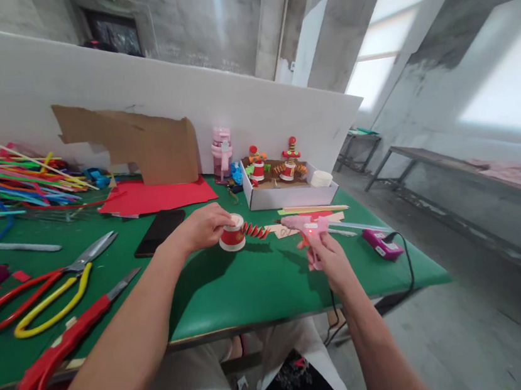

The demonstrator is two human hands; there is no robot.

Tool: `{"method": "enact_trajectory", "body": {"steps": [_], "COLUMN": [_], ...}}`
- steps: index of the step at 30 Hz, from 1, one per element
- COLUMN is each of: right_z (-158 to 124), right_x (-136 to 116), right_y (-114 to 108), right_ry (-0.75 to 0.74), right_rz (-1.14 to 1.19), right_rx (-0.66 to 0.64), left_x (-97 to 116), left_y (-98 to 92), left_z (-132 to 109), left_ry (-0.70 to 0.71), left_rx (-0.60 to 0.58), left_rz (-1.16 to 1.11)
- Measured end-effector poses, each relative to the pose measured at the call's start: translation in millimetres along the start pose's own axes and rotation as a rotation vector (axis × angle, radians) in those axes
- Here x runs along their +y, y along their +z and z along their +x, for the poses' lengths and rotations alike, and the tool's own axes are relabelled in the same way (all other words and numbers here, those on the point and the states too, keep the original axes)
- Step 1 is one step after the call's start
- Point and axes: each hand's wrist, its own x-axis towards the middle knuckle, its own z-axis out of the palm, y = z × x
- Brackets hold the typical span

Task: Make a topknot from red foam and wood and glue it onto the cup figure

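Note:
My left hand (207, 224) is closed on the rim of a red and white paper cup (232, 236), held a little above the green table. A folded red paper spring (256, 230) sticks out from the cup's right side. In my right hand (329, 256) is a pink glue gun (310, 230), its nozzle aimed left at the free end of the spring. A small red light glows on the gun's body. Whether nozzle and spring touch I cannot tell.
A white box (289, 199) holds finished cup figures. Scissors (79, 264), a red utility knife (73, 335) and a black phone (158, 233) lie to the left. Red paper (160, 196), pipe cleaners (16, 180) and a purple power box (383, 244) with a cable are around.

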Motion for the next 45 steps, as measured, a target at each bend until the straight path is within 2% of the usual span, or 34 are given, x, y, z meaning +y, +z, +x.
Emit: {"method": "enact_trajectory", "body": {"steps": [10,16,21,24,27,31,39,42,45], "right_z": [4,5,11,19,24,23,14,8,1], "right_x": [23,22,23,27,30,27,18,14,9], "right_y": [-57,-80,-95,-103,-108,-106,-102,-100,-91], "right_ry": [0.063,0.235,0.251,0.206,0.151,0.188,0.239,0.253,0.16], "right_rz": [0.193,0.166,-0.094,-0.475,-0.886,-1.177,-1.273,-1.293,-1.256], "right_rx": [0.187,0.186,0.207,0.263,0.235,0.182,0.181,0.24,0.368], "left_x": [4,-1,2,4,5,6,8,11,14], "left_y": [1.2,6.5,6.3,5.3,5.1,5.2,7.7,1.3,-8.2], "left_z": [0,-3,-2,-1,-1,-2,-4,-3,-4], "left_ry": [-0.011,-0.044,-0.064,-0.057,-0.047,-0.043,-0.008,-0.006,-0.068], "left_rx": [-0.013,0.019,0.014,0.002,0.003,0.011,0.154,0.211,0.268], "left_rz": [0.076,0.058,0.082,0.113,0.135,0.168,0.176,0.183,0.184]}}
